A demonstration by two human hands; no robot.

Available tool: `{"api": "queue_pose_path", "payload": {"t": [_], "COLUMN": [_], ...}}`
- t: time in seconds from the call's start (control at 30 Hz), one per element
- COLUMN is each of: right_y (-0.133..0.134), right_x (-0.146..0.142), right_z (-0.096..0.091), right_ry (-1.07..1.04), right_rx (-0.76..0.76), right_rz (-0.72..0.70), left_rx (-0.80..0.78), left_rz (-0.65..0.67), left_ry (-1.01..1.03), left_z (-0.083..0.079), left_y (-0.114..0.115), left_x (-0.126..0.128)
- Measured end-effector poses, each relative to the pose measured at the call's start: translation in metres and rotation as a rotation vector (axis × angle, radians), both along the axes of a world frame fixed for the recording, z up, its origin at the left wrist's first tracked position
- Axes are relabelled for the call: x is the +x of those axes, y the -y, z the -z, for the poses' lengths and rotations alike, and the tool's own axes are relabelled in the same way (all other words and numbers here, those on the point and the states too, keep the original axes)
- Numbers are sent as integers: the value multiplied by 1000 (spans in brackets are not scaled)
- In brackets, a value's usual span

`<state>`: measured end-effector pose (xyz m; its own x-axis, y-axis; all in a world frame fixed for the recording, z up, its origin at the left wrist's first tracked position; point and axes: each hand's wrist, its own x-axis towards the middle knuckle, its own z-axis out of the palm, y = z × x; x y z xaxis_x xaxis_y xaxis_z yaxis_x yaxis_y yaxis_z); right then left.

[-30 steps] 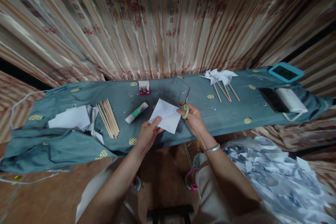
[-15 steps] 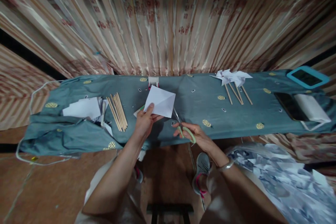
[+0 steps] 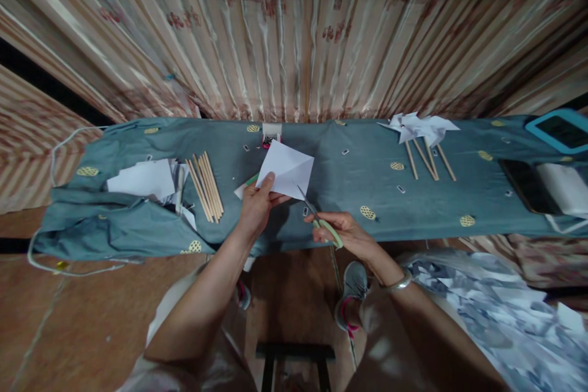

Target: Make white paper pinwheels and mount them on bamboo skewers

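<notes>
A square sheet of white paper [image 3: 288, 165] with diagonal creases is pinched in my left hand [image 3: 258, 202], thumb on top and fingers underneath. My right hand [image 3: 342, 233] grips scissors [image 3: 329, 233] by their pale green handles. The blades reach the paper's lower right corner, one lying over the sheet. Behind the paper stands a small open box [image 3: 271, 135] holding tiny dark items. A flat white and green item [image 3: 245, 186] is partly hidden by my left hand and the paper.
Wooden sticks [image 3: 206, 187] and a pile of cut paper [image 3: 142, 179] lie at left on the cloth-covered table [image 3: 358, 177]. Paper pinwheels [image 3: 422, 128] on sticks, a black phone [image 3: 526, 187] and a blue-framed device [image 3: 563, 130] are at right. A bag of paper scraps [image 3: 496, 312] sits below.
The scissors have moved up and left, from beside the paper onto its lower right corner. The paper has shifted slightly right and up in the view, which has also moved.
</notes>
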<state>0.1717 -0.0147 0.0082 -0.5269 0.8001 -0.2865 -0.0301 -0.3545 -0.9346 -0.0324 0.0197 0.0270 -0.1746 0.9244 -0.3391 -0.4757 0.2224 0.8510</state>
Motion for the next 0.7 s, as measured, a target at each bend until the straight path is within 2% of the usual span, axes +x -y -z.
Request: {"api": "queue_pose_path", "payload": {"t": [0.43, 0.7], "right_y": [0, 1], "right_x": [-3, -5], "right_z": [-2, -2], "right_ry": [-36, -32], "right_rx": [-64, -134], "right_rz": [29, 57], "left_rx": [1, 0], "left_rz": [16, 11], "left_ry": [17, 27], "left_z": [4, 1], "left_y": [0, 0], "left_x": [0, 0]}}
